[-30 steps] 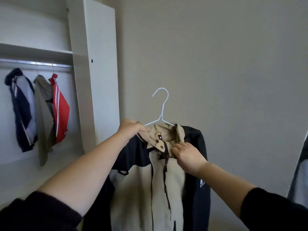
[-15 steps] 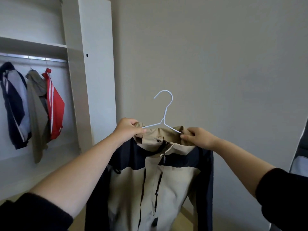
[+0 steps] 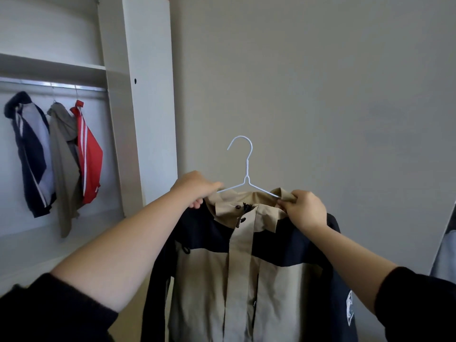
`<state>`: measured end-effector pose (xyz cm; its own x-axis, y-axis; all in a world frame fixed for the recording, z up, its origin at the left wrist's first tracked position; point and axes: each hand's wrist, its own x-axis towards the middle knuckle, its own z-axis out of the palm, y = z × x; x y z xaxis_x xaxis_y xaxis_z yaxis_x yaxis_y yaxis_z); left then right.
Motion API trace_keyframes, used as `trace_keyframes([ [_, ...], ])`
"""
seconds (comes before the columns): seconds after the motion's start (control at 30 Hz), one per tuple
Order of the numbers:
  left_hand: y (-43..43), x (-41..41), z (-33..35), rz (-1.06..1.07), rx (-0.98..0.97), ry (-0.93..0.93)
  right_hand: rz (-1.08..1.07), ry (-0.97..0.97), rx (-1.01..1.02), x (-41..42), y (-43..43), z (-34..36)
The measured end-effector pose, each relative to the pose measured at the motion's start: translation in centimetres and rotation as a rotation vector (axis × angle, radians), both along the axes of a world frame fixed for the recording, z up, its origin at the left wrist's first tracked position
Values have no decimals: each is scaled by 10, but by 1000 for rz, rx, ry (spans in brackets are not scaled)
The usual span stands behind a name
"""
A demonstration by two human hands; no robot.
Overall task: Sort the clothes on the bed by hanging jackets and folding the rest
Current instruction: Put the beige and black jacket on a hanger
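A beige and navy jacket (image 3: 241, 267) hangs on a white wire hanger (image 3: 245, 169) held up in front of me against the wall. My left hand (image 3: 195, 188) grips the jacket's left shoulder together with the hanger's left arm. My right hand (image 3: 306, 211) pinches the beige collar and the hanger's right arm. The hanger's hook points up and is free. The jacket's front faces me, closed, and its lower part runs out of view.
An open white wardrobe (image 3: 138, 99) stands at the left with a metal rail (image 3: 49, 85). On the rail hang a navy and grey jacket (image 3: 29, 154), a khaki jacket (image 3: 64, 164) and a red jacket (image 3: 90, 156). A grey wall (image 3: 320, 95) is ahead.
My right hand went from the jacket's front zip up to the right collar and hanger arm. The jacket now hangs straighter and wider on the hanger. The view shifted slightly.
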<state>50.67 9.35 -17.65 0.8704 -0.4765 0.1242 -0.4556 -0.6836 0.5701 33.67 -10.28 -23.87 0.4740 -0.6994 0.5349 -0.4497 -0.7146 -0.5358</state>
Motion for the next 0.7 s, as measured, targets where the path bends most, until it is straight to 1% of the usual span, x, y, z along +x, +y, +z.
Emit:
trace_keyframes([
  [0.07,-1,1,-9,-22,66,119,-11,21,-38,-2,4,-1],
  [0.17,4,1,-20,-21,113,294,-22,34,-68,-8,6,-4],
  [0.23,8,-2,-28,-44,176,383,-30,35,-75,-13,5,-7],
  [0.27,8,-5,-32,-82,147,448,-35,37,-78,-15,5,-9],
  [0.3,6,-8,-34,-127,24,534,-37,42,-83,-16,5,-10],
  [0.37,-1,-12,-30,-217,-430,725,-33,64,-105,-20,3,-12],
  [0.43,-8,-15,-23,-298,-852,857,-27,74,-113,-22,-2,-10],
  [0.47,-10,-18,-23,-342,-987,923,-23,62,-101,-23,-5,-7],
  [0.5,-11,-20,-24,-372,-1044,999,-22,41,-74,-24,-8,-4],
  [0.53,-12,-23,-29,-368,-994,1025,-22,18,-38,-25,-11,-1],
  [0.57,-12,-24,-35,-317,-826,956,-22,-4,-6,-26,-13,0],
  [0.63,-9,-21,-46,-198,-352,617,-26,-33,27,-26,-15,-2],
  [0.67,-7,-17,-48,-148,-202,412,-29,-37,33,-26,-14,-4],
  [0.7,-5,-11,-49,-116,-145,189,-30,-37,35,-25,-14,-7],
])
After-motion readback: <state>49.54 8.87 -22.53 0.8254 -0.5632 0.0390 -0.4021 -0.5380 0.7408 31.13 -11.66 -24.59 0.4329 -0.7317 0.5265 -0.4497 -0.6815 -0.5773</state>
